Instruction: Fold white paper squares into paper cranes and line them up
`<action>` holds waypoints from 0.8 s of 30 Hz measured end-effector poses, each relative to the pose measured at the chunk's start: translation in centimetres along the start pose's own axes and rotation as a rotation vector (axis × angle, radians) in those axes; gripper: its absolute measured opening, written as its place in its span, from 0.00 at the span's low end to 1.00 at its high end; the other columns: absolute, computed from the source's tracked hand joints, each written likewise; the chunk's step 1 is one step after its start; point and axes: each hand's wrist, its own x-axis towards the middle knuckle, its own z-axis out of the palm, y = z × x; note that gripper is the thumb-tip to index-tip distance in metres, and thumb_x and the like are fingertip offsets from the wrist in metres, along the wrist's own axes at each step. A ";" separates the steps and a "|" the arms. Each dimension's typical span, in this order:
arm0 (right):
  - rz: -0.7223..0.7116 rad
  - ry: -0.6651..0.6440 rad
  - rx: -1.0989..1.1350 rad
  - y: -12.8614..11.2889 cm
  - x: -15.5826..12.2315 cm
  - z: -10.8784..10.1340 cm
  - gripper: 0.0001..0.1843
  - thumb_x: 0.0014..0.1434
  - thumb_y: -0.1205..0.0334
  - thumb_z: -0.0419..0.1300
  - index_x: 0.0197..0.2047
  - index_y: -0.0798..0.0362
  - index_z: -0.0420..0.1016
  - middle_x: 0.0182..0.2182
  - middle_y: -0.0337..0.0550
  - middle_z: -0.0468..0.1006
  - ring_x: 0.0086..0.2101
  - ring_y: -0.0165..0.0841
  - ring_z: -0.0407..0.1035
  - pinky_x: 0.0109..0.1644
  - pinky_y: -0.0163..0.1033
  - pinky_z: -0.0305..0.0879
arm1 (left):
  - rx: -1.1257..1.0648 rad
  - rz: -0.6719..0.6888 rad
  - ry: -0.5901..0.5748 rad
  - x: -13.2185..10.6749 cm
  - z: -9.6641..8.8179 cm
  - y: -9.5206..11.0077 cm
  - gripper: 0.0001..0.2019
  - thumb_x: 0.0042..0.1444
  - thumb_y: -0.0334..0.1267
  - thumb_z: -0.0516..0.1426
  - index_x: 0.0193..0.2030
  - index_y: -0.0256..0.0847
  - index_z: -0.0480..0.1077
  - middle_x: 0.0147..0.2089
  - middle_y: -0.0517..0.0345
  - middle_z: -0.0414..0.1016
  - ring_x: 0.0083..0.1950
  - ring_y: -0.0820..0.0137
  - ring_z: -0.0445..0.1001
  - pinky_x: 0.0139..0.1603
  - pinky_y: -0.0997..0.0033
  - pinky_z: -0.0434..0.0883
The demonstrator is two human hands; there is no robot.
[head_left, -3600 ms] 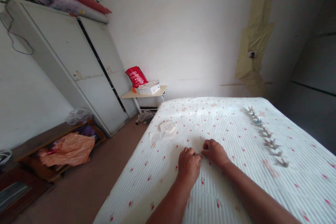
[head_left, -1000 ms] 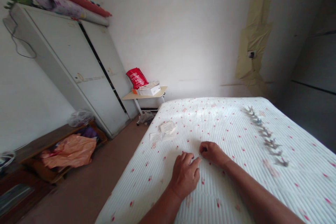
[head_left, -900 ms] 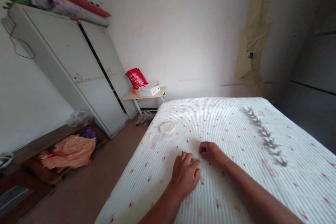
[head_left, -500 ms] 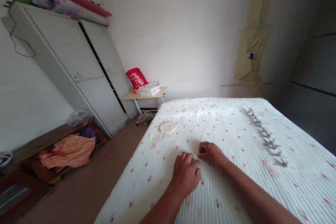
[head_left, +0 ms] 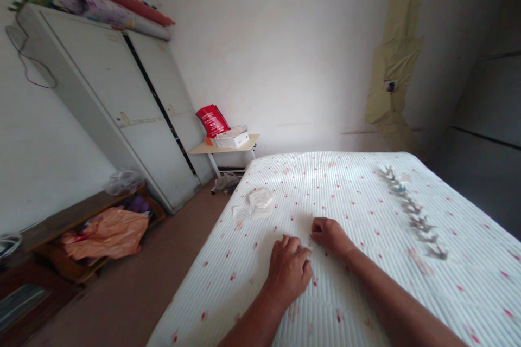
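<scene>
"What can be found in the head view?"

"A white ribbed bedcover (head_left: pixel 334 331), dotted with small red marks, is spread over a bed. Near its middle, two bare hands are held low, close together but apart. Beyond the left hand (head_left: pixel 290 268), at the cover's left side, a few thin white sheets of printed paper (head_left: pixel 260 200) are laid overlapping. Well to the right of the right hand (head_left: pixel 329 233), a slanting row of small grey-and-white figures with pointed parts (head_left: pixel 412 207) is set out, one of them bluish."

"Is anything held?"

"That cannot be told. Whatever may be pinched is hidden or too small, though it would be located at the fingertips."

"How might these things handle?"

"The sheets would probably be found light, soft and easily creased, best taken by an edge. The figures are judged light and fragile, best lifted by the body rather than the points; their material cannot be made out."

"And the pose?"

"The left hand is held palm down, fingers loosely bent and slightly parted, its forearm (head_left: pixel 260 309) angled in from below. The right is curled more tightly, fingertips drawn towards the thumb, its forearm (head_left: pixel 393 287) slanted in from the lower right."
</scene>
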 end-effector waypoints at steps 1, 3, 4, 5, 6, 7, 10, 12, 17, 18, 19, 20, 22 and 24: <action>-0.005 0.007 -0.004 0.0 0.0 0.0 0.05 0.45 0.71 0.56 0.24 0.55 0.71 0.24 0.39 0.73 0.27 0.28 0.65 0.31 0.31 0.55 | 0.001 -0.002 -0.001 0.0 0.0 0.0 0.10 0.52 0.35 0.54 0.40 0.45 0.73 0.40 0.55 0.67 0.47 0.64 0.62 0.45 0.64 0.60; -0.017 0.017 -0.002 0.2 0.0 -0.1 0.05 0.46 0.71 0.55 0.24 0.55 0.71 0.24 0.39 0.73 0.27 0.28 0.65 0.31 0.31 0.55 | 0.004 -0.006 -0.004 0.0 -0.1 0.0 0.10 0.52 0.35 0.54 0.41 0.45 0.73 0.40 0.55 0.67 0.47 0.64 0.62 0.45 0.64 0.60; -0.025 0.015 0.008 0.3 0.0 -0.2 0.06 0.46 0.70 0.54 0.24 0.54 0.71 0.24 0.39 0.73 0.27 0.28 0.64 0.31 0.31 0.56 | 0.004 -0.007 -0.003 0.0 -0.1 0.0 0.10 0.52 0.35 0.54 0.41 0.45 0.73 0.40 0.55 0.67 0.47 0.64 0.62 0.45 0.64 0.60; -0.036 0.005 0.024 0.4 0.0 -0.3 0.06 0.46 0.70 0.54 0.24 0.54 0.71 0.23 0.39 0.73 0.26 0.28 0.64 0.31 0.31 0.56 | 0.001 -0.007 -0.002 0.0 0.0 0.0 0.10 0.52 0.35 0.54 0.41 0.45 0.73 0.40 0.55 0.67 0.47 0.64 0.62 0.45 0.64 0.60; -0.045 -0.011 0.042 0.5 -0.1 -0.5 0.05 0.47 0.69 0.55 0.24 0.54 0.71 0.23 0.38 0.73 0.26 0.28 0.64 0.31 0.31 0.56 | -0.002 -0.007 0.000 0.0 0.0 0.0 0.10 0.52 0.35 0.54 0.41 0.45 0.73 0.40 0.55 0.67 0.47 0.64 0.62 0.45 0.64 0.60; -0.053 -0.034 0.059 0.6 -0.1 -0.6 0.04 0.47 0.68 0.56 0.24 0.54 0.71 0.24 0.38 0.73 0.26 0.28 0.64 0.31 0.31 0.56 | -0.006 -0.007 0.002 0.0 0.0 0.0 0.10 0.52 0.35 0.53 0.41 0.45 0.73 0.40 0.55 0.68 0.46 0.64 0.62 0.45 0.64 0.60; -0.079 -0.106 0.075 0.8 -0.3 -1.1 0.04 0.43 0.66 0.60 0.27 0.54 0.72 0.26 0.38 0.73 0.27 0.28 0.64 0.31 0.31 0.57 | -0.008 -0.014 0.010 0.0 0.1 0.1 0.09 0.52 0.35 0.54 0.39 0.45 0.73 0.39 0.55 0.68 0.46 0.64 0.62 0.45 0.63 0.59; -0.097 -0.123 0.057 0.7 -0.4 -1.4 0.07 0.40 0.69 0.60 0.28 0.54 0.72 0.28 0.38 0.73 0.28 0.28 0.64 0.32 0.31 0.58 | -0.003 -0.018 0.012 0.0 0.2 0.1 0.09 0.52 0.35 0.54 0.39 0.45 0.73 0.39 0.55 0.68 0.46 0.64 0.62 0.45 0.63 0.59; -0.087 -0.112 0.069 0.7 -0.5 -1.4 0.08 0.40 0.73 0.56 0.27 0.55 0.72 0.27 0.39 0.73 0.29 0.29 0.64 0.34 0.31 0.58 | -0.020 -0.015 0.013 0.1 0.2 -0.1 0.08 0.52 0.35 0.55 0.38 0.45 0.74 0.39 0.55 0.68 0.46 0.64 0.63 0.45 0.64 0.60; -0.088 -0.111 0.081 0.8 -0.4 -1.4 0.08 0.40 0.73 0.56 0.27 0.55 0.72 0.27 0.39 0.73 0.29 0.29 0.65 0.34 0.31 0.58 | -0.031 -0.016 0.015 0.2 0.2 -0.2 0.08 0.52 0.35 0.55 0.37 0.44 0.74 0.39 0.55 0.69 0.46 0.65 0.63 0.45 0.64 0.60; -0.093 -0.109 0.093 0.9 -0.4 -1.3 0.09 0.41 0.74 0.55 0.27 0.55 0.72 0.27 0.39 0.73 0.29 0.29 0.65 0.34 0.31 0.59 | -0.043 -0.019 0.019 0.3 0.3 -0.3 0.08 0.52 0.35 0.55 0.36 0.45 0.74 0.39 0.55 0.69 0.45 0.65 0.63 0.44 0.65 0.60; -0.097 -0.108 0.099 1.1 -0.3 -1.2 0.09 0.41 0.74 0.55 0.27 0.54 0.72 0.27 0.39 0.73 0.29 0.29 0.65 0.34 0.31 0.59 | -0.054 -0.024 0.023 0.5 0.4 -0.4 0.07 0.52 0.35 0.55 0.35 0.45 0.74 0.38 0.56 0.69 0.45 0.66 0.64 0.44 0.65 0.60; -0.101 -0.107 0.096 1.2 -0.2 -1.1 0.10 0.40 0.75 0.54 0.27 0.54 0.71 0.27 0.38 0.73 0.30 0.29 0.65 0.34 0.31 0.59 | -0.066 -0.038 0.029 1.0 0.7 -0.5 0.07 0.53 0.35 0.55 0.33 0.45 0.75 0.37 0.57 0.70 0.44 0.67 0.64 0.43 0.66 0.60; -0.097 -0.107 0.081 1.3 -0.2 -1.1 0.10 0.40 0.75 0.54 0.26 0.54 0.71 0.27 0.38 0.74 0.30 0.29 0.65 0.34 0.31 0.59 | -0.060 -0.044 0.027 1.6 0.9 -0.5 0.05 0.52 0.35 0.56 0.31 0.44 0.75 0.36 0.58 0.70 0.43 0.68 0.65 0.43 0.67 0.60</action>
